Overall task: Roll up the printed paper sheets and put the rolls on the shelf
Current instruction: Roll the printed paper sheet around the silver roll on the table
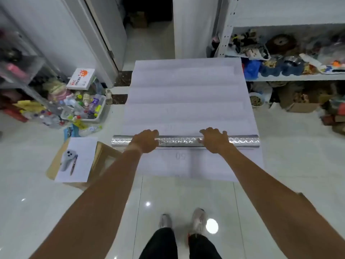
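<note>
Rolling has barely started: both hands, left hand [146, 141] and right hand [214, 140], curl their fingers over a silver roll [179, 141] lying across the sheet [186, 94] on the floor, most paper still flat, the shelf [291, 77] step undone.

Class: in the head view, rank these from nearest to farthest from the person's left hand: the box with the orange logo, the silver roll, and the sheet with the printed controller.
From the left hand:
1. Silver roll, under the hand.
2. Sheet with the printed controller, left, on the cardboard.
3. Box with the orange logo, far left.
</note>
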